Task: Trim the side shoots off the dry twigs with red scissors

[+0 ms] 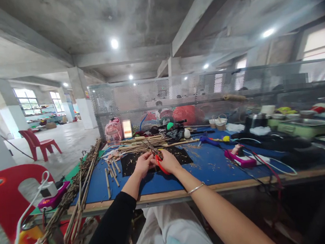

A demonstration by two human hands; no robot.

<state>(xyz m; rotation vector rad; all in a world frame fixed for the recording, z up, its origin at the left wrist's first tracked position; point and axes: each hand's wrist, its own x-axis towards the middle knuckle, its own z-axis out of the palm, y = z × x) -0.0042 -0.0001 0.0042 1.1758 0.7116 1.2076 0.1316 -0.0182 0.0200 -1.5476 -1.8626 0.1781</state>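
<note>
My right hand [167, 161] is closed around red-handled pruning shears [161, 164], whose blades point up and away over a black cloth [182, 155]. My left hand [143, 164] is closed in a pinch just left of the shears, on a thin twig [151, 145] that runs up between the blades. Both hands hover over the blue table top [212, 167]. A silver bangle [195, 188] sits on my right wrist. My left arm is in a black sleeve.
Cut stick pieces [112, 174] lie left of the cloth. Long branches [79, 186] pile along the table's left edge, more sticks [144, 143] at the back. A pink device [240, 158] with cables lies right. Red chairs [40, 144] stand left. A mesh screen [177, 94] closes the back.
</note>
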